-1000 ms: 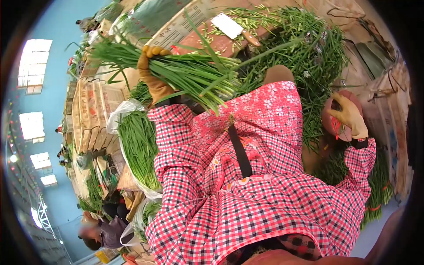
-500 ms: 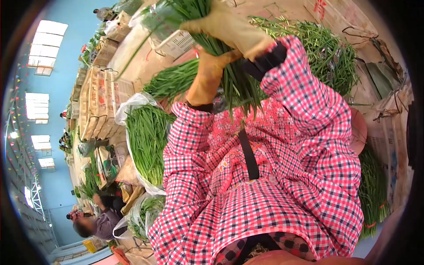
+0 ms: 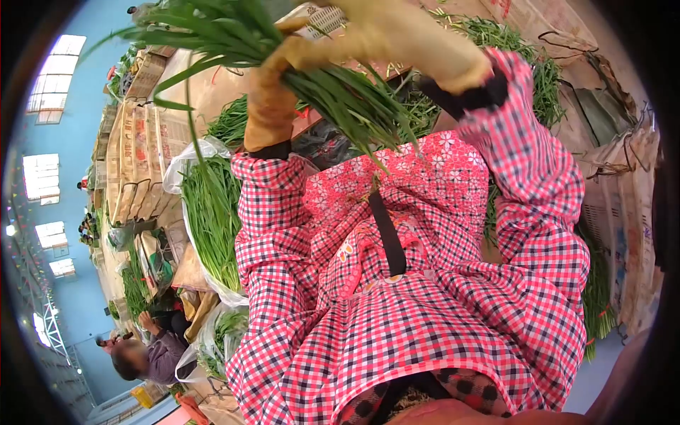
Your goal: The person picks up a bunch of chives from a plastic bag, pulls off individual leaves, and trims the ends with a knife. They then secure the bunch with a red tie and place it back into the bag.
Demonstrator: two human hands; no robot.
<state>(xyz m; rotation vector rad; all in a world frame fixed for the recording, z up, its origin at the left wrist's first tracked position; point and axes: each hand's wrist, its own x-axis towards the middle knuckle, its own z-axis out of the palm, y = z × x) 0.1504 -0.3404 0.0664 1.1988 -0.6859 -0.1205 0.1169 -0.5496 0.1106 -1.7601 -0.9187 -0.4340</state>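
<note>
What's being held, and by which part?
A bunch of garlic chives, around its middle, by the left hand; whether the right hand grips too is unclear.

We grip a bunch of long green leaves point(image 3: 354, 99) in our gloved left hand point(image 3: 273, 106). Our gloved right hand point(image 3: 407, 42) overlaps the bunch in view, its fingers' contact hard to tell. Beside our checked left sleeve point(image 3: 265, 205), more greens point(image 3: 212, 227) fill a plastic bag point(image 3: 185, 161). Farther off, we see stacked crates point(image 3: 138, 149) and a person in purple point(image 3: 166, 360).

Matt cloth smock point(image 3: 425, 326); glossy plastic bag point(image 3: 204, 148); smooth leaves point(image 3: 343, 99).
</note>
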